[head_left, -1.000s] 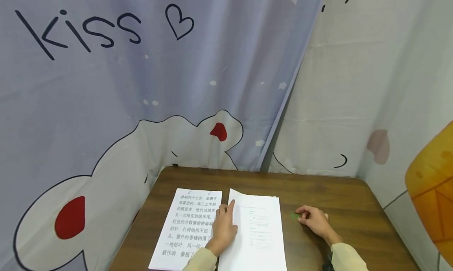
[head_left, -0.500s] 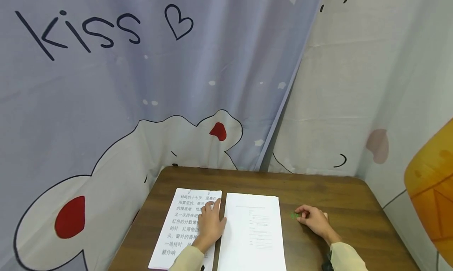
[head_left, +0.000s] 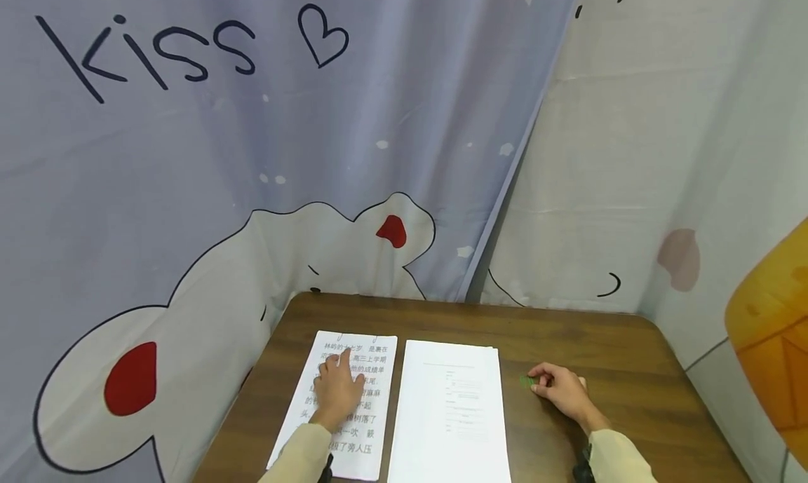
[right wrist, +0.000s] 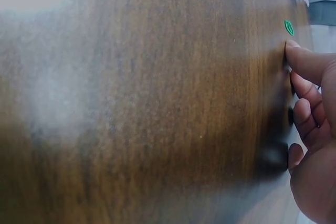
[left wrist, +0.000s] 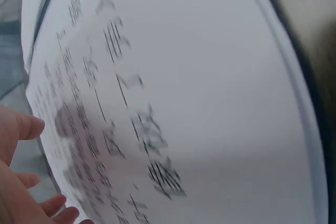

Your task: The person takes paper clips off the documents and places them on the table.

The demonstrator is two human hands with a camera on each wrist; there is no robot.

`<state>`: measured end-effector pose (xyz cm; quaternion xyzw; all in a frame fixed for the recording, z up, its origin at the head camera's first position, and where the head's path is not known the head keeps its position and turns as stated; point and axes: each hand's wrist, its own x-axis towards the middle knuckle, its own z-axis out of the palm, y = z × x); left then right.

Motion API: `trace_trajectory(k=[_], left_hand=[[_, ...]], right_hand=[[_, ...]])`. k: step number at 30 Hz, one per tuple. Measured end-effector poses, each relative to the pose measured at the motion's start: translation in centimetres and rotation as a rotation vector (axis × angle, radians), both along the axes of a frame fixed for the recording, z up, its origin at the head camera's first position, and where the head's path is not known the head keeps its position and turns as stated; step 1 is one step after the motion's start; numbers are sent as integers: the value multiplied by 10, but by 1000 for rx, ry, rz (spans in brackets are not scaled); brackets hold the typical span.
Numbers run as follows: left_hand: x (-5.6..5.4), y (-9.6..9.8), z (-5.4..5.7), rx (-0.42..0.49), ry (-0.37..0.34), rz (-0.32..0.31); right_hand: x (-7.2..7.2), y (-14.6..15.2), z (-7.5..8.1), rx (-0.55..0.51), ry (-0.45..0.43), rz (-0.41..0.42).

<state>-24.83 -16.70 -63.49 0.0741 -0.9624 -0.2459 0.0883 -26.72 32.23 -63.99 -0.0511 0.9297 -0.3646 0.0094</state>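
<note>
In the head view, my left hand (head_left: 337, 390) is over the left stack of paper (head_left: 355, 462), printed with large Chinese characters. Its fingers are spread and lightly bent, and they hide part of the text; the left wrist view shows their shadow on the page (left wrist: 220, 77). Two small clips show at this stack's top edge. To the right lies a second stack of paper (head_left: 413, 427) with small faint print. My right hand (head_left: 564, 392) rests on the table with loosely curled fingers. A small green paper clip (right wrist: 289, 28) lies just past its thumb tip.
The brown wooden table (head_left: 606, 350) carries both stacks side by side, with a narrow strip of wood between them. A printed curtain (head_left: 353, 132) hangs behind the table's far edge, and a pale curtain (head_left: 637, 153) stands at the right.
My left hand has moved left, from the edge of the right stack onto the left stack. The right stack's lifted top corner now lies flat. My right hand has stayed in place.
</note>
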Motion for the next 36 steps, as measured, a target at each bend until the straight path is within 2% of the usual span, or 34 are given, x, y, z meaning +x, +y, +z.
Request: trace_trajectory(k=[3, 10, 16, 22, 27, 36], left_hand=[[-1, -13, 0, 1, -9, 18], [3, -35, -7, -10, 5, 56], [7, -49, -6, 9, -68, 118], [5, -51, 0, 3, -132, 130], [0, -50, 6, -24, -128, 128], [-10, -53, 6, 109, -84, 176]], right_hand=[[0, 1, 0, -2, -2, 1], [-1, 0, -2, -7, -3, -1], [-4, -1, -4, -14, -15, 2], [-4, 0, -2, -19, -18, -20], [-3, 1, -1, -27, -21, -21], [-4, 2, -6, -24, -18, -25]])
